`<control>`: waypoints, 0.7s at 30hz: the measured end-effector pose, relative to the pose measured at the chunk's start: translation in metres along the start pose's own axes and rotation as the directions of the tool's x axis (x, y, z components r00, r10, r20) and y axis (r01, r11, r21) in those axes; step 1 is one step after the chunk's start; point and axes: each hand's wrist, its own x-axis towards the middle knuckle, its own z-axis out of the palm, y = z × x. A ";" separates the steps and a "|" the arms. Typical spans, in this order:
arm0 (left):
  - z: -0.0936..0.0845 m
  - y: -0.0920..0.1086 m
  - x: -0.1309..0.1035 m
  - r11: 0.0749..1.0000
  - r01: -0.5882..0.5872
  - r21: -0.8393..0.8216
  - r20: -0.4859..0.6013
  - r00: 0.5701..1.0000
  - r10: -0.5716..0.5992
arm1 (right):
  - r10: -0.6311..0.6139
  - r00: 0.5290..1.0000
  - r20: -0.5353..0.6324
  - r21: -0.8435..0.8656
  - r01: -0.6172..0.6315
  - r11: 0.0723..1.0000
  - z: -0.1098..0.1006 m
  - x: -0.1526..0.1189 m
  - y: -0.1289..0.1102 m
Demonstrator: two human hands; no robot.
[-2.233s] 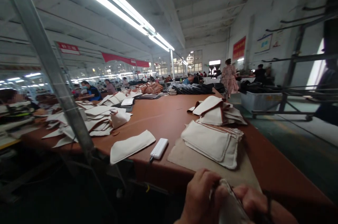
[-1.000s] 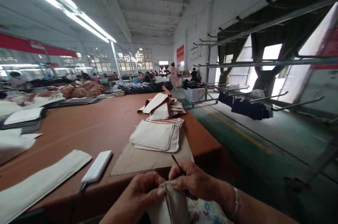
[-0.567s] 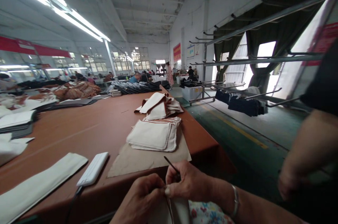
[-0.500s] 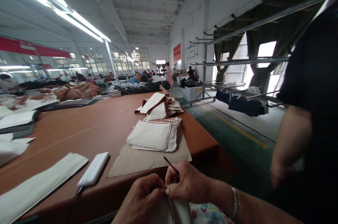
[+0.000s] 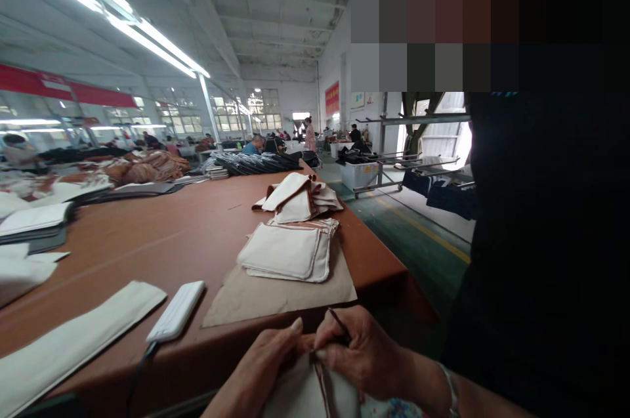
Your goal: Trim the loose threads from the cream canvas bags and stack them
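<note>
A cream fabric piece (image 5: 300, 392) with a dark-edged slit or seam lies in my lap at the bottom of the view. My left hand (image 5: 268, 359) grips its upper left edge, thumb raised and the other fingers partly hidden behind the cloth. Closed at the top of the seam, my right hand (image 5: 359, 349) pinches the cloth there. A thin dark tool (image 5: 338, 321) sticks up out of that same fist; its working end is hidden, so its kind is unclear. The two hands are almost touching.
On the brown table (image 5: 197, 234) a stack of cream fabric pieces (image 5: 280, 250) rests on brown paper (image 5: 256, 303). A white power bank (image 5: 176, 312) with a cable lies beside a long cream strip (image 5: 83, 333). At right stands a person in dark clothing (image 5: 546, 241), close by.
The person in dark clothing has come closer and leftward, covering part of the rack. My left thumb has lifted off the cloth, and my right hand has shifted slightly right.
</note>
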 end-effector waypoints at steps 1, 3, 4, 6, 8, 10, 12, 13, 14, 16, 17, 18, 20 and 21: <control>0.001 -0.001 -0.001 1.000 0.022 -0.014 0.051 0.998 -0.021 | -0.042 0.999 0.021 -0.023 0.043 0.999 -0.001 -0.001 -0.002; 0.002 -0.004 0.000 0.997 0.073 -0.009 0.228 0.971 -0.069 | -0.126 0.989 0.080 -0.121 0.135 0.983 -0.005 -0.002 -0.005; 0.002 -0.005 0.001 0.997 0.081 0.005 0.294 0.953 -0.079 | -0.167 0.979 0.117 -0.176 0.186 0.967 -0.006 -0.003 -0.006; 0.001 -0.007 0.005 0.997 0.042 0.068 0.332 0.941 -0.062 | -0.246 0.951 0.185 -0.275 0.290 0.917 -0.010 -0.005 -0.006; 0.000 -0.007 0.008 0.989 -0.032 0.147 0.332 0.943 -0.019 | -0.307 0.921 0.240 -0.347 0.377 0.859 -0.012 -0.008 -0.005; -0.001 -0.004 0.008 0.977 -0.083 0.199 0.360 0.933 0.006 | -0.307 0.916 0.257 -0.349 0.384 0.855 -0.014 -0.011 -0.004; -0.001 0.000 0.004 0.969 -0.110 0.220 0.406 0.914 0.011 | -0.194 0.959 0.207 -0.247 0.243 0.938 -0.016 -0.013 -0.004; -0.001 0.003 0.001 0.963 -0.124 0.239 0.422 0.906 0.012 | -0.096 0.980 0.177 -0.161 0.125 0.979 -0.018 -0.013 -0.004; 0.000 0.006 -0.003 0.952 -0.143 0.270 0.428 0.904 0.015 | 0.016 0.986 0.165 -0.065 -0.005 0.998 -0.020 -0.012 -0.005; 0.004 0.012 -0.010 0.917 -0.195 0.347 0.397 0.917 0.045 | 0.194 0.956 0.218 0.080 -0.216 0.973 -0.024 -0.008 -0.006; 0.006 0.015 -0.014 0.897 -0.221 0.383 0.368 0.927 0.071 | 0.246 0.931 0.270 0.119 -0.286 0.951 -0.027 -0.005 -0.007; 0.008 0.019 -0.017 0.879 -0.244 0.409 0.344 0.934 0.100 | 0.284 0.903 0.321 0.137 -0.341 0.930 -0.029 -0.001 -0.008; 0.011 0.026 -0.022 0.854 -0.292 0.431 0.319 0.934 0.159 | 0.341 0.848 0.405 0.113 -0.417 0.902 -0.033 0.004 -0.011; 0.012 0.029 -0.024 0.841 -0.318 0.438 0.336 0.925 0.175 | 0.360 0.830 0.426 0.084 -0.432 0.898 -0.034 0.006 -0.012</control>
